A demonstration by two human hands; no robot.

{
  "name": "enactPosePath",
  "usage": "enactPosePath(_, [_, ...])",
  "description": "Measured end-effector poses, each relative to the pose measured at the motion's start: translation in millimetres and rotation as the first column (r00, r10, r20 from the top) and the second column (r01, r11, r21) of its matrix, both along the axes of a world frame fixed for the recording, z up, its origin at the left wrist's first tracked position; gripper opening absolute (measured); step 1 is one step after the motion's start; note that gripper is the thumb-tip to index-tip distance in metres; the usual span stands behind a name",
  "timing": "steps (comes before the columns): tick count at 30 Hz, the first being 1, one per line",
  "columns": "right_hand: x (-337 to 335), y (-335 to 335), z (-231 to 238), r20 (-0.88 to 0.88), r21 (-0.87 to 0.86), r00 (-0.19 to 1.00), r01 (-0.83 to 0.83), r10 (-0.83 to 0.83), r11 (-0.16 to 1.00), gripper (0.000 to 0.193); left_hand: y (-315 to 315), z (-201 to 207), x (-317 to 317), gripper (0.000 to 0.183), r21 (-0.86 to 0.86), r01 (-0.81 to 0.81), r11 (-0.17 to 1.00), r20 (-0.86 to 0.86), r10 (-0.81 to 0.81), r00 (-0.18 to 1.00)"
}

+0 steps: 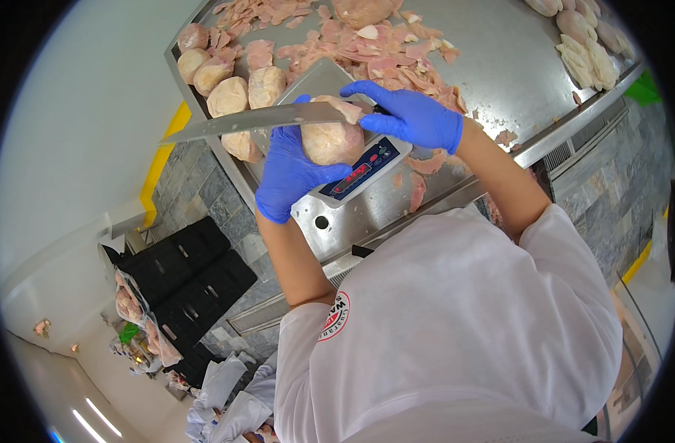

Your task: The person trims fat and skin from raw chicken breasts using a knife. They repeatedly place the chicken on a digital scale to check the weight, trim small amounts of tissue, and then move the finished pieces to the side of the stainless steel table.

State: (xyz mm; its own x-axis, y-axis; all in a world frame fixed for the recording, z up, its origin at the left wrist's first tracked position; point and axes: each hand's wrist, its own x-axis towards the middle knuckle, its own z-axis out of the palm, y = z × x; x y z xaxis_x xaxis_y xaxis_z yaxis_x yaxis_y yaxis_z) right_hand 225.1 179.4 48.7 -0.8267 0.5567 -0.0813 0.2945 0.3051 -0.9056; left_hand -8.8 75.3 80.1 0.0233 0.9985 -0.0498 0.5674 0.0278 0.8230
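Observation:
My left hand (292,176), in a blue glove, cups a round, pale pink ball of meat (331,144) from its left and near side. My right hand (422,117), also gloved in blue, is closed around a long knife (252,119); its handle is hidden in the fingers. The blade lies across the upper part of the ball and points out to the left. At the blade's base a thin pink slice (345,109) rests against the ball. Both hands are above a white scale (382,159) with a metal plate and a lit red display.
Several pale meat balls (227,96) line the left of the steel table (500,52). Thin slices (345,52) are heaped behind the scale, and scraps (419,188) lie near the front. More meat (585,44) sits far right. Black crates (182,266) stand on the left.

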Motion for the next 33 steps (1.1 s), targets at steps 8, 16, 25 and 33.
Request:
enactPosePath(8, [15.5,13.9,-21.4,-0.144,-0.076,0.986,-0.094,0.082,0.993,0.056,-2.2,-18.0,-21.9,0.113,0.146,0.067,0.987,-0.02,-0.065,0.998])
enactPosePath(16, [-35.1,39.0,2.9,-0.045,-0.552,0.993,-0.119,0.113,0.826,0.054,2.4,-8.5,-30.4,0.115,0.113,0.142,0.983,-0.082,-0.133,0.988])
enactPosePath(25, [-21.0,29.4,-24.1,-0.073,-0.565,0.994,0.024,-0.079,0.825,0.054,-12.3,-3.5,-29.1,0.102,0.164,0.163,0.973,-0.109,-0.146,0.983])
enactPosePath(33, [39.6,2.2,-17.1,-0.077,-0.43,0.966,0.192,-0.248,0.882,0.053,31.3,14.4,-17.6,0.054,0.041,-0.015,0.999,0.224,0.006,0.974])
